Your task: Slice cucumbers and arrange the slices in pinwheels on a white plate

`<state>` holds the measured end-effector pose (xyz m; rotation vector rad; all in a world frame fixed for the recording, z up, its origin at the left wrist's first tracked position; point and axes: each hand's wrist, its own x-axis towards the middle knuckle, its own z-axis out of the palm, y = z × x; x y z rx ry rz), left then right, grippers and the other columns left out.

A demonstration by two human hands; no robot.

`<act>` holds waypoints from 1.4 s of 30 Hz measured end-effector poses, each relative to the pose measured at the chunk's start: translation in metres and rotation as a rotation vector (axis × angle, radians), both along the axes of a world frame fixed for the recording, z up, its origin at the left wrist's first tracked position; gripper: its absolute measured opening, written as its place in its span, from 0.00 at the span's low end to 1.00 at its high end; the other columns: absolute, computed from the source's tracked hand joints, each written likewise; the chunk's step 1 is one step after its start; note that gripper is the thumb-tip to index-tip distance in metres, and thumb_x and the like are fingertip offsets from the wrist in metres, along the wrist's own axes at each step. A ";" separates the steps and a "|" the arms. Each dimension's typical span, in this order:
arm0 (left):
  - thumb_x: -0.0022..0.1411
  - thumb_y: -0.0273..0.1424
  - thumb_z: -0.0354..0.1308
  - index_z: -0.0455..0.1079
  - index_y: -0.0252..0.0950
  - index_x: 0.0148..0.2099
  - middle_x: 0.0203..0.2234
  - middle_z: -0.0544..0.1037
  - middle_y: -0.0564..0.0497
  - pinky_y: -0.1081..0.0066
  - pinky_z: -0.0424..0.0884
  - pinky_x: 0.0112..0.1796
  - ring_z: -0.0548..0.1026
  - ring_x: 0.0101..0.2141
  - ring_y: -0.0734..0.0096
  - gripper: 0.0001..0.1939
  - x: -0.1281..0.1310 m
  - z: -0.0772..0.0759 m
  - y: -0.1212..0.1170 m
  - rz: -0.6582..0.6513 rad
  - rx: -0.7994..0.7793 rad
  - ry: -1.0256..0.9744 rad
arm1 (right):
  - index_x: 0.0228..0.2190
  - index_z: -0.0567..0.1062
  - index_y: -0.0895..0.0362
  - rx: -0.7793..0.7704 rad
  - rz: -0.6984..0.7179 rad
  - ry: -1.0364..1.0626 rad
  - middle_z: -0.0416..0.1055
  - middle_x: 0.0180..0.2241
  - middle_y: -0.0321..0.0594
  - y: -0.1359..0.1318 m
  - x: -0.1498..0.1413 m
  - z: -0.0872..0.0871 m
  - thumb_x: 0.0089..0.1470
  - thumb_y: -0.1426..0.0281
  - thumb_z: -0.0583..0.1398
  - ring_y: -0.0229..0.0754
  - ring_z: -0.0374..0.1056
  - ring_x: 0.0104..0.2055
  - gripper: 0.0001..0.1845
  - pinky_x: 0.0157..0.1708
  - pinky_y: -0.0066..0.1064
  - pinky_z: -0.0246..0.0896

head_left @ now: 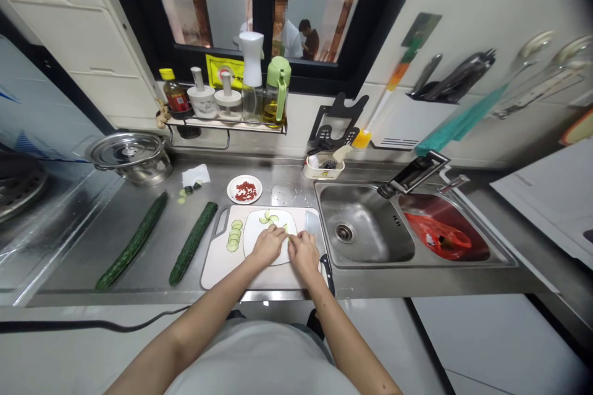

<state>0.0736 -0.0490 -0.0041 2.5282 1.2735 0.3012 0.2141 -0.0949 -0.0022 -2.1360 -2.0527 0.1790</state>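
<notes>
Both hands meet over a white plate [250, 237] lying on a pale cutting board [217, 268]. My left hand [269, 245] has its fingers closed at a small cucumber slice [285, 227] near the plate's right side. Facing it, my right hand [303, 254] is closed with its fingertips at the same spot, pinching a bit of cucumber partly hidden by the fingers. Several curved cucumber slices [269, 217] rest at the plate's far edge. Left of the plate lies a row of round slices [234, 236]. A knife [327, 273] with a black handle lies along the board's right edge, partly behind my right hand.
Two whole cucumbers [193, 244] [134, 241] lie left of the board. Behind it stands a small plate [244, 189] of red pieces. To the right is a double sink [365, 222] with a red bag [438, 237]. A lidded pot [132, 157] stands back left.
</notes>
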 end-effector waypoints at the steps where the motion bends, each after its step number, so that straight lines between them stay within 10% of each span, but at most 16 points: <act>1: 0.65 0.24 0.45 0.72 0.38 0.49 0.45 0.75 0.46 0.63 0.66 0.48 0.65 0.45 0.61 0.17 0.000 0.000 0.000 0.000 -0.002 0.007 | 0.44 0.76 0.50 0.004 0.003 -0.002 0.66 0.40 0.43 0.000 0.000 -0.001 0.60 0.68 0.53 0.44 0.57 0.42 0.15 0.39 0.31 0.51; 15: 0.62 0.23 0.47 0.73 0.38 0.47 0.43 0.77 0.47 0.65 0.67 0.46 0.67 0.46 0.62 0.17 0.001 0.004 0.003 0.007 -0.045 -0.011 | 0.43 0.77 0.51 0.009 -0.006 0.008 0.66 0.40 0.44 0.003 -0.001 0.000 0.60 0.68 0.53 0.45 0.57 0.43 0.15 0.40 0.32 0.51; 27: 0.59 0.24 0.46 0.72 0.38 0.52 0.45 0.76 0.48 0.62 0.65 0.52 0.70 0.48 0.62 0.21 -0.063 -0.002 -0.020 0.556 0.063 -0.492 | 0.44 0.77 0.56 0.239 -0.110 0.198 0.68 0.40 0.45 -0.002 0.024 0.016 0.60 0.67 0.51 0.45 0.58 0.43 0.18 0.46 0.34 0.54; 42: 0.57 0.42 0.54 0.70 0.40 0.50 0.41 0.76 0.46 0.54 0.60 0.48 0.71 0.44 0.54 0.20 -0.127 -0.003 -0.051 0.964 -0.176 -0.098 | 0.39 0.79 0.57 0.289 -0.124 0.352 0.69 0.37 0.45 -0.006 0.026 0.009 0.59 0.66 0.50 0.45 0.60 0.43 0.18 0.46 0.35 0.56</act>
